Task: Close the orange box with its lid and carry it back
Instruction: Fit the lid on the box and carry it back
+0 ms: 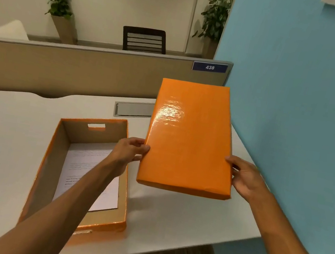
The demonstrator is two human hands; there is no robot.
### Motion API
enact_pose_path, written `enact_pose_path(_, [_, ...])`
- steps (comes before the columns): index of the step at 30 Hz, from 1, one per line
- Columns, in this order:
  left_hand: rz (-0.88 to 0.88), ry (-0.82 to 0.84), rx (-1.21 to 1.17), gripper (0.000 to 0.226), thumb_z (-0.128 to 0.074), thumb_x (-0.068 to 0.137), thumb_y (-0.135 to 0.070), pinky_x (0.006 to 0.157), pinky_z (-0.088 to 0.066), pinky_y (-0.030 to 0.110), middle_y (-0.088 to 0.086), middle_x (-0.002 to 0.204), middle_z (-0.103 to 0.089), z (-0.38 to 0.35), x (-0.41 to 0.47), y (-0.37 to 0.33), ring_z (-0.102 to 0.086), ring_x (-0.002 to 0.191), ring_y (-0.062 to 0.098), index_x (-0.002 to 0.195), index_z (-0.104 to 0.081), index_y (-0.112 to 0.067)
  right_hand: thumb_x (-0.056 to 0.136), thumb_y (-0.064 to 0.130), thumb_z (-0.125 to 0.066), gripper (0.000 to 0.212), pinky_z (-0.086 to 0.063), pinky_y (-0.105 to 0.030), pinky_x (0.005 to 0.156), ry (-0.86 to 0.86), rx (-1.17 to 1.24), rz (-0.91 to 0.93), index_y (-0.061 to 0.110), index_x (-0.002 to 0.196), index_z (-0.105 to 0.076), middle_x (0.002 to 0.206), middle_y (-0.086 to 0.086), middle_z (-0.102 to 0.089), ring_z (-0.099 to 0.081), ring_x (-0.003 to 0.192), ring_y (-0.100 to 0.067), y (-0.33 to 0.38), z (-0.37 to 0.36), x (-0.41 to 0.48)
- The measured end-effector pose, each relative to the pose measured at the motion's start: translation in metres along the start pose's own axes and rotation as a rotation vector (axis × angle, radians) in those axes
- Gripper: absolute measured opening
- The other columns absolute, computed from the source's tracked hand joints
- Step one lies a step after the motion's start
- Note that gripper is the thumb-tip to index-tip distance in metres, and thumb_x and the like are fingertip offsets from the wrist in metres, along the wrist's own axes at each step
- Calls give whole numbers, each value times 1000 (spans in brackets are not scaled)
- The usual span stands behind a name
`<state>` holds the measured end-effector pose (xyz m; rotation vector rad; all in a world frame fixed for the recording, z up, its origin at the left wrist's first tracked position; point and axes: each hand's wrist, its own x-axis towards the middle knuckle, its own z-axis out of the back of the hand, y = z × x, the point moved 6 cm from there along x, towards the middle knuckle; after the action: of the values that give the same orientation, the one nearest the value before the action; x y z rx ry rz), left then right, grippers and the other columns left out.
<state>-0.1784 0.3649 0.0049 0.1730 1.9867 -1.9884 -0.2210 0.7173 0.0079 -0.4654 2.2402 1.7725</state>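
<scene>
The orange box (52, 151) stands open on the white desk, left of centre, with printed paper sheets (86, 164) lying on its bottom. The glossy orange lid (191, 140) hangs in the air to the right of the box, above the desk, top side up and tilted toward me. My left hand (130, 149) grips the lid's left edge and my right hand (244, 180) grips its right edge, both near the lid's near end. My left forearm crosses over the open box.
The white desk (2, 142) ends at a front edge near me, with wooden floor below. A beige partition (82, 71) with a "438" label runs behind it. A blue wall (300, 105) stands close on the right. A grey cable cover (133, 109) sits at the desk's back.
</scene>
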Motion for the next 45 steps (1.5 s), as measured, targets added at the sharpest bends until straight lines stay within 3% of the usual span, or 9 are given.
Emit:
enact_pose_path(5, [-55,-89,46,41,-70,87,-23,84,-53,41,5,118,-66,31,-26,-11,-65,105,25,125,-61,-11,88,30,-70,43,-57,-48,75,68,-203,7,17,128,-60,124,-11,-66,-63,110,-34,-9,-26,-3])
enact_pose_path(12, [-91,-239,73,33,-67,89,-29,91,-54,46,5,116,-68,80,-79,-15,-67,105,24,118,-64,-14,88,28,-72,47,-57,-44,74,153,-301,52,14,129,-56,120,-10,-66,-65,106,-31,-20,-78,-8])
enact_pose_path(18, [-95,-412,144,24,-63,91,-31,75,-51,30,3,107,-69,119,-131,-5,-66,98,21,108,-68,-16,86,29,-73,44,-57,-45,79,252,-343,61,14,126,-58,118,-11,-66,-66,104,-29,-43,-123,-20])
enact_pose_path(23, [-43,-479,121,16,-60,93,-29,88,-55,41,2,109,-69,153,-162,14,-67,100,23,104,-67,-21,87,29,-72,44,-58,-49,83,274,-362,60,14,126,-59,117,-11,-66,-66,102,-29,-68,-161,-38])
enact_pose_path(25, [-22,-504,110,17,-58,93,-27,85,-52,35,0,111,-67,165,-168,22,-64,100,20,107,-66,-20,88,28,-72,44,-59,-47,78,277,-361,51,14,127,-59,118,-11,-66,-65,104,-29,-76,-174,-44])
enact_pose_path(28, [-3,-502,117,17,-56,95,-25,82,-44,27,-7,108,-64,180,-171,31,-58,101,15,110,-64,-22,89,25,-71,43,-57,-45,71,280,-370,33,12,128,-58,122,-11,-64,-63,108,-31,-86,-192,-48])
enact_pose_path(35, [80,-394,273,37,-50,99,-31,96,-43,41,1,124,-60,209,-163,48,-55,114,22,131,-56,-12,95,22,-64,42,-54,-57,83,280,-490,-62,13,134,-53,128,-11,-60,-60,114,-36,-115,-223,-52])
enact_pose_path(41, [144,-338,243,28,-54,97,-23,94,-52,47,9,121,-64,228,-155,72,-62,111,30,122,-58,-9,97,23,-60,37,-55,-42,68,221,-536,-92,14,133,-53,124,-10,-61,-63,105,-32,-133,-233,-58])
enact_pose_path(45, [133,-363,262,34,-57,96,-18,96,-52,50,13,121,-65,236,-152,78,-62,110,32,126,-59,-2,98,22,-59,37,-55,-48,75,183,-596,-65,14,134,-53,125,-11,-62,-63,109,-33,-140,-237,-58])
